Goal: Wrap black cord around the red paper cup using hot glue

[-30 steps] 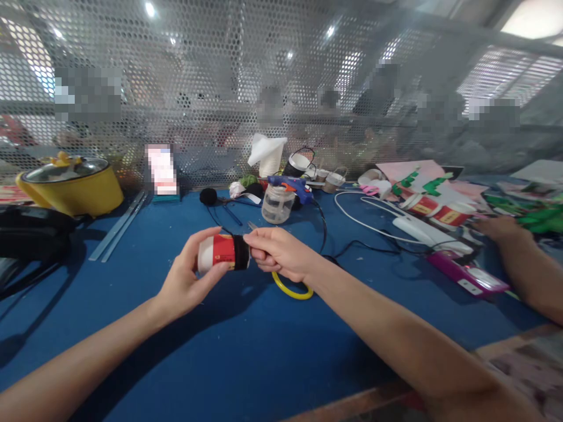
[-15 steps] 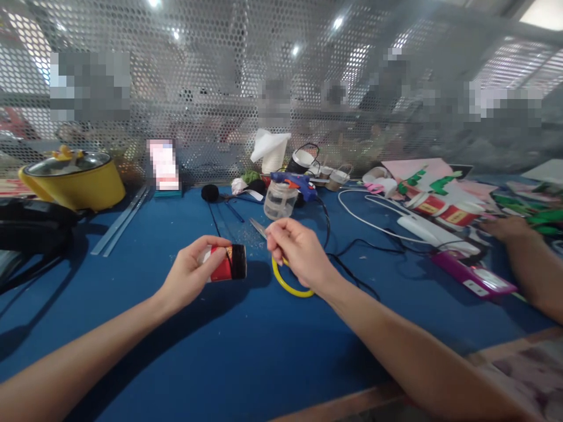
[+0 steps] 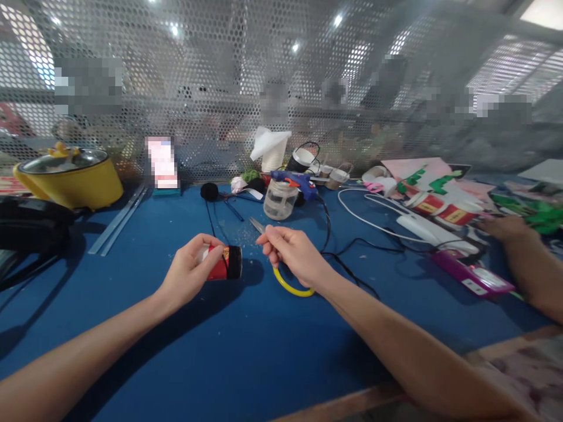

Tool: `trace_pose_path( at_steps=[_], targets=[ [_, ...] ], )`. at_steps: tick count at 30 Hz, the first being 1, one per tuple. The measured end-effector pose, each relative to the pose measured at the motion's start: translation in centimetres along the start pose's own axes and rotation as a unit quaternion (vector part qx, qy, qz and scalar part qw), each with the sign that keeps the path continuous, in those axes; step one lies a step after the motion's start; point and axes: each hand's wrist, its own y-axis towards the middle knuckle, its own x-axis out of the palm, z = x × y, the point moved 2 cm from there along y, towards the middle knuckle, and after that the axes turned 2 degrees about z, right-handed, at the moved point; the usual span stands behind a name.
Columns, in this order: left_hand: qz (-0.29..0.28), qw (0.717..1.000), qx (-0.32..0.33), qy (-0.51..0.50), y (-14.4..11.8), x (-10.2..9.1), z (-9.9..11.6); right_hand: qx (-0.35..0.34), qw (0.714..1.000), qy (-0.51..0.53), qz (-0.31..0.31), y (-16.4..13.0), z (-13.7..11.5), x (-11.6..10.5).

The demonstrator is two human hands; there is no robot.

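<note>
My left hand (image 3: 187,266) is wrapped round a small red cup (image 3: 216,266) lying on its side. Black yarn (image 3: 234,262) covers the cup's right end in a band. From a black yarn ball (image 3: 209,191) a strand runs down to the cup. To the right, my right hand (image 3: 290,252) is closed, thumb against curled fingers; whatever it may hold does not show. Scissors with yellow handles (image 3: 294,288) lie on the table behind and under this hand, their blades (image 3: 256,224) pointing up-left and their middle hidden.
A clear jar (image 3: 280,199) stands ahead, beside a blue glue gun (image 3: 299,181). A blue pen (image 3: 234,210) lies near the yarn ball. Rightward are cables, a purple power strip (image 3: 472,274) and another person's arm (image 3: 528,258). A yellow pot (image 3: 70,179) stands left.
My left hand has shifted slightly left with the cup, and the cup has turned a little. My right hand has moved slightly left and down; the scissors stay where they were.
</note>
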Motion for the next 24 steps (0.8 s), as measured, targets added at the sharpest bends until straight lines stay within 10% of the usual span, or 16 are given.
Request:
trace_pose_path(
  at_steps=[7,16,24],
  targets=[
    [0.003,1.000,-0.005,0.001,-0.1,-0.2,0.2,-0.002,0.961,-0.195,-0.194,-1.0,0.6,1.5],
    [0.001,0.999,-0.027,-0.034,0.0,-0.1,-0.2,-0.043,0.996,0.020,-0.080,-0.6,0.0,1.0],
    [0.000,0.996,-0.063,-0.068,0.1,0.1,-0.3,-0.014,0.963,0.265,-0.048,0.0,0.2,1.0]
  ],
)
